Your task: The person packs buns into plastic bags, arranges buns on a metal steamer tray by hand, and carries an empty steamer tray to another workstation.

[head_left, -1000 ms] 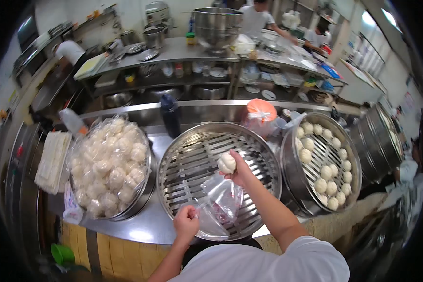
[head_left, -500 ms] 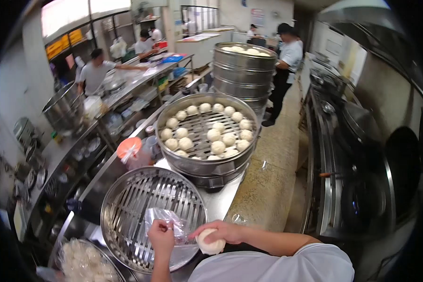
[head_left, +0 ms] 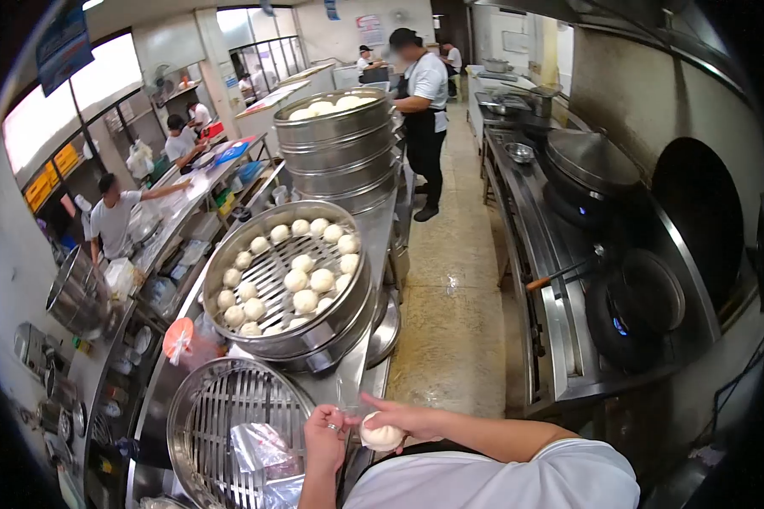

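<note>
My right hand holds a white pleated bun close to my body, at the bottom middle. Just left of it, my left hand is closed, a ring on one finger, pinching what looks like clear plastic. Clear plastic bags lie on the slatted base of an empty round steamer tray to the left. Beyond it, a steamer holds several white buns around its edge and in its middle.
A stack of steamers with buns on top stands farther back. A co-worker stands beside it. On the right, a stove has lit burners, woks and a ladle. An orange-topped bag sits by the tray. Other people work at the left bench.
The view has turned right, bringing the aisle and stove into sight. The bun in my right hand has moved from over the tray to near my body, and my left hand has come beside it.
</note>
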Demonstrator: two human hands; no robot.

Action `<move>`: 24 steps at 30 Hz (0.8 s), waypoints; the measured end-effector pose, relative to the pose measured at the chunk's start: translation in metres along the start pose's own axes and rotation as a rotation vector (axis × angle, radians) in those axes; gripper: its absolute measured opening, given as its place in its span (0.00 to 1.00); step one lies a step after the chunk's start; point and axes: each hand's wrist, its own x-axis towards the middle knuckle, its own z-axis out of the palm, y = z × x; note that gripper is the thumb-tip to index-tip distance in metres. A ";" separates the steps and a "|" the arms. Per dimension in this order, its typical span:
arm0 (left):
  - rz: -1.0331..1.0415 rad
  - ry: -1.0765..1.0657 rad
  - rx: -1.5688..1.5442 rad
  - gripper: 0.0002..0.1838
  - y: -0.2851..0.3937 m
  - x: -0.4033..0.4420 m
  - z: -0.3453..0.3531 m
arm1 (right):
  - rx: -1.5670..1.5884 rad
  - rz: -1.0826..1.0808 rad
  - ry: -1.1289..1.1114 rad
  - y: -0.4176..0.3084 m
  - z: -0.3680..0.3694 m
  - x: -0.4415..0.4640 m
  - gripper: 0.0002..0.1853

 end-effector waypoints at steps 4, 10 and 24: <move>-0.118 -0.059 -0.239 0.02 -0.021 0.017 0.048 | 0.178 0.012 -0.117 0.010 -0.053 -0.022 0.55; -0.042 0.152 0.382 0.06 -0.081 0.030 0.092 | 0.645 -0.097 -0.322 0.029 -0.119 -0.044 0.42; 0.029 -0.052 0.604 0.10 -0.084 0.031 0.132 | 0.571 -0.195 -0.055 0.049 -0.144 -0.024 0.28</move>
